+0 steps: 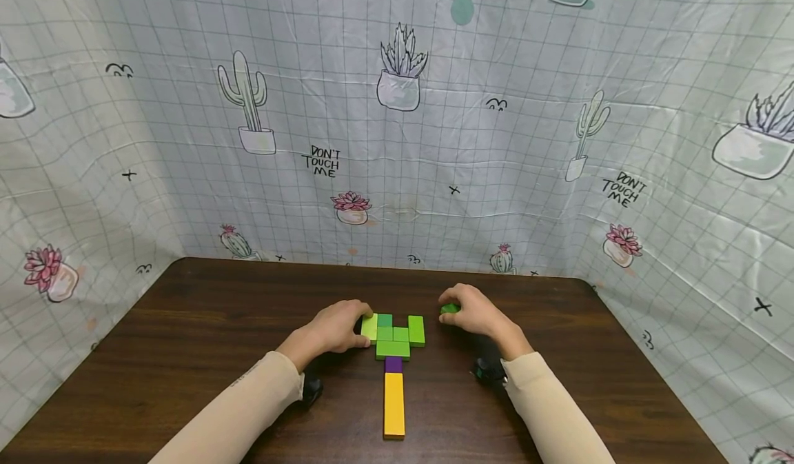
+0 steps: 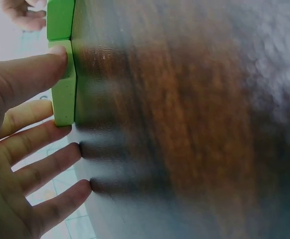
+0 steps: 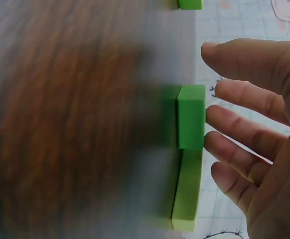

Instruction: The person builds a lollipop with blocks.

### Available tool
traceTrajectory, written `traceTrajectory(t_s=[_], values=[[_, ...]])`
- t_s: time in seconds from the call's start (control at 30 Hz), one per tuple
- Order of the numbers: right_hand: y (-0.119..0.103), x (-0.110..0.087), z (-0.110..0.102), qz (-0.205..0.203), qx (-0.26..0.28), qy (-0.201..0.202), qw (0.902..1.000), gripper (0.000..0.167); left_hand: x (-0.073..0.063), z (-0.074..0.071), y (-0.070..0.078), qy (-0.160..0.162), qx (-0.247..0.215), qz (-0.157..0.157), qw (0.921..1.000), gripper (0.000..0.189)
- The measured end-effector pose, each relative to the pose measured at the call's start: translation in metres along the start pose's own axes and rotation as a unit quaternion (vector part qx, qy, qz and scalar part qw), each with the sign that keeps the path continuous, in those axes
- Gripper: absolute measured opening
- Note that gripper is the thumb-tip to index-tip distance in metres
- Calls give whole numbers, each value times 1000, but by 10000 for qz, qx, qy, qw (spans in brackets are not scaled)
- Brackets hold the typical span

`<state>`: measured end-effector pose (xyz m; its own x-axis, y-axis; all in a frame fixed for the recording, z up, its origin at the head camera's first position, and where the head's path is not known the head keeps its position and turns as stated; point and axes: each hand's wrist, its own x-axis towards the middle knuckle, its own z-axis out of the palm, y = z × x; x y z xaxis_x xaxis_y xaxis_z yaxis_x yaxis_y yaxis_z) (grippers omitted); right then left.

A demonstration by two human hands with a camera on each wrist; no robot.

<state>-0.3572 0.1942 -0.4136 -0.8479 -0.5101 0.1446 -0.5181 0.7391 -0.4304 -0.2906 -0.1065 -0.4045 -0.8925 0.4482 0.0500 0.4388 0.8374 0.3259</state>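
Note:
In the head view my left hand [image 1: 335, 326] is at a light green block [image 1: 369, 327] on the left of a flat group of green blocks [image 1: 393, 350]. The left wrist view has my thumb on that block's near side and two fingers at its far end. My right hand [image 1: 474, 310] is spread over a separate green block [image 1: 449, 308], partly hidden by it. In the right wrist view my fingertips touch or overlap the green block, the thumb stands apart, and a yellow-green block [image 3: 186, 191] lies beside it.
Below the green group a purple block [image 1: 393, 365] and a long yellow block [image 1: 393, 405] lie in line on the dark wooden table [image 1: 248, 305]. Another upright-lying green block [image 1: 416, 331] forms the group's right side. A printed curtain [image 1: 397, 174] hangs behind the table.

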Motion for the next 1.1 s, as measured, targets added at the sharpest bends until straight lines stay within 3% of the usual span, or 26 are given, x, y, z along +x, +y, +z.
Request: traceTrajectory(t_s=[0.17, 0.37, 0.8, 1.1], values=[[5, -2, 0, -149, -117, 23, 9998, 28, 0, 0, 1, -39, 15, -42, 10000, 50], [6, -3, 0, -16, -240, 16, 9997, 23, 1, 0, 1, -39, 26, -83, 10000, 51], [0, -2, 2, 27, -76, -57, 10000, 25, 0, -1, 2, -66, -4, -89, 9999, 50], [-2, -3, -2, 529, 109, -144, 9984, 31, -1, -1, 3, -103, -10, -100, 9999, 50]])
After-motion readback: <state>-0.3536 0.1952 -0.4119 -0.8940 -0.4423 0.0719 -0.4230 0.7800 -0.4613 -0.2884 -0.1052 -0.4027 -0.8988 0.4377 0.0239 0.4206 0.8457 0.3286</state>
